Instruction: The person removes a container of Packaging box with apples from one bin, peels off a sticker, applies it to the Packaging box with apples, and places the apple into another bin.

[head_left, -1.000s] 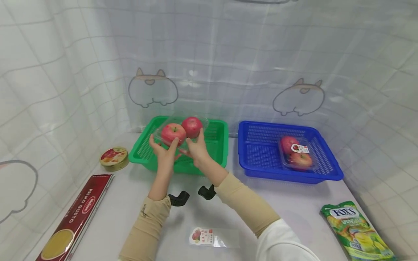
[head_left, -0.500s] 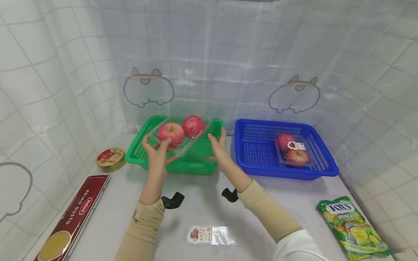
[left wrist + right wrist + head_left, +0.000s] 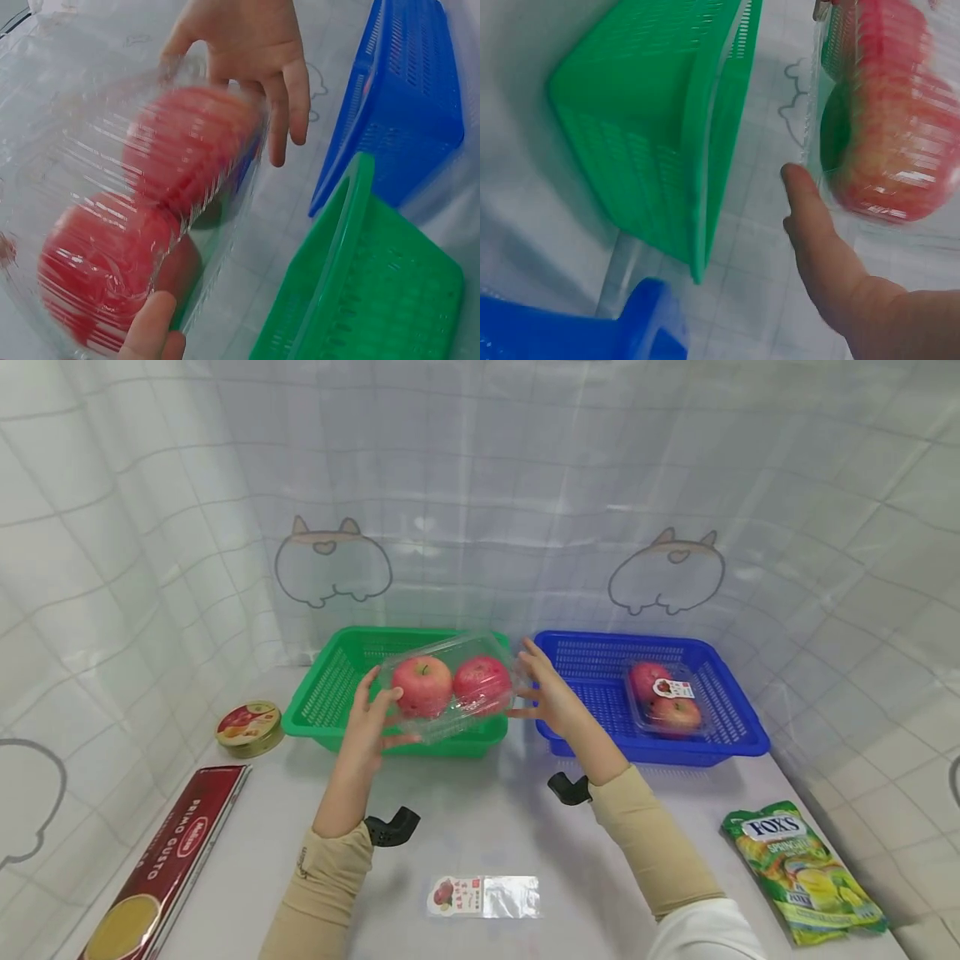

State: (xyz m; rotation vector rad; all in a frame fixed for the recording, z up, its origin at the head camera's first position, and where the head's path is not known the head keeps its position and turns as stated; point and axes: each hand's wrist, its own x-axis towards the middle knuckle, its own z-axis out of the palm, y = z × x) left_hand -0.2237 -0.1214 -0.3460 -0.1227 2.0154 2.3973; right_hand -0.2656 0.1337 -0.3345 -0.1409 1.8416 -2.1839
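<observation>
A clear plastic box point(image 3: 450, 728) with two red apples point(image 3: 422, 688) in it is held up over the front of the green basket point(image 3: 347, 677), tilted. My left hand point(image 3: 366, 727) grips its left end, thumb on the near side. At the other end my right hand point(image 3: 553, 692) has its fingers spread, fingertips right by the box's edge. In the left wrist view the right hand's fingers point(image 3: 276, 112) hang straight beside the box. A strip with an apple label point(image 3: 456, 896) lies on the table in front of me.
To the right stands a blue basket point(image 3: 588, 693) holding a labelled box of apples point(image 3: 675, 716). A round tin point(image 3: 250, 727) and a long red packet point(image 3: 168, 860) lie at left, a green candy bag point(image 3: 802, 868) at right. A curtain hangs behind.
The right hand let go of the box and moved right, then came beside its right end. The left hand has brought the box to the right and towards me, turning it flatter to view.
</observation>
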